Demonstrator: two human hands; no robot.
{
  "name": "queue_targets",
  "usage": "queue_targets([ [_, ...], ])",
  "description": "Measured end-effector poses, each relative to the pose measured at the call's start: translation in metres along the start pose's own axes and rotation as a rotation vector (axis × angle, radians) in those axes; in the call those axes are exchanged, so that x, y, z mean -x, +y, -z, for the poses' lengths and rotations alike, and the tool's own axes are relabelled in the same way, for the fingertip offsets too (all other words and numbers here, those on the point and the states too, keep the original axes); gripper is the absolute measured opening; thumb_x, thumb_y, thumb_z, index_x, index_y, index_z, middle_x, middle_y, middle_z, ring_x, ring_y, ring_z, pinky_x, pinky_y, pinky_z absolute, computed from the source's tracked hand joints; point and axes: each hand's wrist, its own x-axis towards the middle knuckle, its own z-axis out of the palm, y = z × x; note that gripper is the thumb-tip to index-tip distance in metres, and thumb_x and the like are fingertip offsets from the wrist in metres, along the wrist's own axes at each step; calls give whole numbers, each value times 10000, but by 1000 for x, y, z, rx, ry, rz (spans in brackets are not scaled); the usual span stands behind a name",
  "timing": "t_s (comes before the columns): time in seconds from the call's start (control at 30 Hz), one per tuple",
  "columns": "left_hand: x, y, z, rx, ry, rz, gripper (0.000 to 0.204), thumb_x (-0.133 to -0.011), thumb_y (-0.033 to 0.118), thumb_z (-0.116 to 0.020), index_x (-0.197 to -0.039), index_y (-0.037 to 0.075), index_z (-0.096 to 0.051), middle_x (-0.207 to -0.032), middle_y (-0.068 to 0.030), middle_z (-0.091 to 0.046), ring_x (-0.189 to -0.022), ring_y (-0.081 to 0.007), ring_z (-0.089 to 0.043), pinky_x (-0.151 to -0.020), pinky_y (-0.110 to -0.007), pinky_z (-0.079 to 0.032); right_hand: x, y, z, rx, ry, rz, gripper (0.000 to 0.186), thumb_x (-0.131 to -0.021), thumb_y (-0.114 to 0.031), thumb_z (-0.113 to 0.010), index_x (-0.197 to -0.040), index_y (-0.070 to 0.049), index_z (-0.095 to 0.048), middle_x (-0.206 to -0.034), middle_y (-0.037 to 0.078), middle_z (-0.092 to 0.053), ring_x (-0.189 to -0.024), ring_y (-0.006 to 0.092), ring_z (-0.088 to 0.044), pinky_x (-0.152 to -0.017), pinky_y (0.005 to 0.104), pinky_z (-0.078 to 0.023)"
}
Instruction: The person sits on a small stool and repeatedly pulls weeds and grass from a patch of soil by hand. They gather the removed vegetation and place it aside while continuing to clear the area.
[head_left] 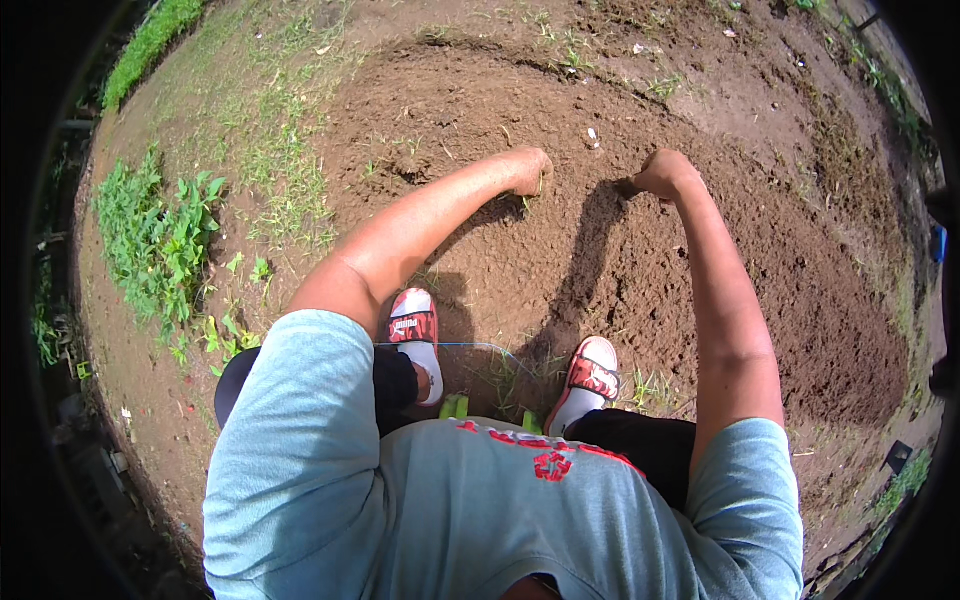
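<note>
My left hand (528,172) is closed low over the loose brown soil (480,125), its arm reaching in from the left. Thin green blades of grass (543,183) stick out by its fingers. My right hand (666,174) is curled down at the soil to the right, a little apart from the left. Its fingertips are mostly hidden, and I cannot make out whether anything is in them. A dark shadow of the arm runs from it toward my feet.
My feet, in red patterned slide sandals (593,366) and white socks, stand on the near soil. A leafy green plant (165,235) grows at the left. Sparse grass (285,150) covers ground at the far left. A small white scrap (593,138) lies beyond my hands.
</note>
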Motion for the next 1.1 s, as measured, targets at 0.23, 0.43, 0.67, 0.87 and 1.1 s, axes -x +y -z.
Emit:
queue_targets([
  [0.23,-6,-89,288,-35,1384,151,613,-975,235,-679,-1528,85,-462,-1127,-182,-744,-1117,-402,-681,-1048,-485,-531,1,2,0,-34,-25,12,357,-854,-333,-752,-936,13,-789,-937,171,-789,-847,266,-776,-841,385,-608],
  [0.43,49,-157,142,745,969,304,360,-983,309,-698,-1218,42,-649,-926,-95,-682,-807,-192,-651,-721,-412,-562,-4,1,1,-10,-25,19,351,-864,-330,-744,-900,17,-785,-897,165,-788,-787,258,-771,-799,381,-614],
  [0.67,115,-96,-141,227,138,1061,848,-686,433,-950,-1397,121,-608,-1436,-235,-599,-1400,-334,-526,-1137,-474,-460,-5,3,-4,12,-20,43,360,-855,-334,-751,-909,21,-784,-885,176,-781,-759,256,-763,-769,381,-614],
  [0.87,111,-84,-175,624,230,906,1257,-590,311,-989,-1626,154,-293,-1418,-250,-605,-1400,-389,-520,-1151,-464,-447,-11,1,-4,34,-15,37,347,-853,-314,-747,-964,12,-791,-974,168,-791,-855,266,-776,-829,384,-609],
  [1.1,67,-44,-27,1340,565,551,1202,-814,97,-891,-1668,144,-46,-1507,-220,-537,-1316,-277,-556,-1133,-424,-414,-9,2,-3,22,-23,21,362,-863,-343,-755,-983,-5,-802,-980,177,-791,-879,258,-779,-862,375,-607],
])
